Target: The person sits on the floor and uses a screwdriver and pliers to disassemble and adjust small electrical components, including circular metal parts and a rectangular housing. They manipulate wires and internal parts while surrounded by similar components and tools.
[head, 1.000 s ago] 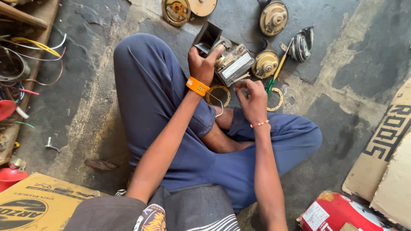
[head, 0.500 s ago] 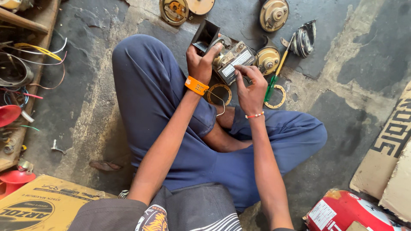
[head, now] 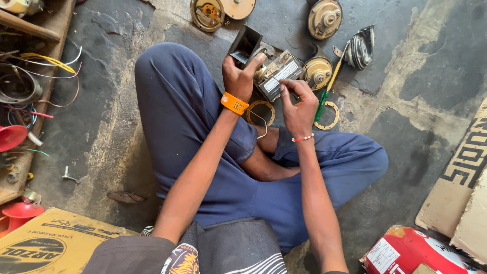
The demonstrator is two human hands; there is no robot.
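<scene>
I sit cross-legged on the floor in blue trousers. My left hand (head: 240, 76), with an orange wristband, grips a black horn with a square flared mouth and a metal body bearing a white label (head: 270, 71), held above my knee. My right hand (head: 299, 104), with a beaded bracelet, rests its fingertips on the near end of the horn's metal body. Just beyond the hands lies a round brass-coloured horn disc (head: 318, 72) on the floor.
A green-and-yellow screwdriver (head: 327, 89) and two ring gaskets (head: 329, 115) lie by my right hand. More round horn parts (head: 324, 18) sit farther off. Wires and red funnels (head: 11, 137) crowd the left; cardboard boxes (head: 45, 246), a red bag (head: 411, 253) nearby.
My right hand has risen from beside the horn and now touches its metal body. The horn is tilted slightly more upright in my left hand.
</scene>
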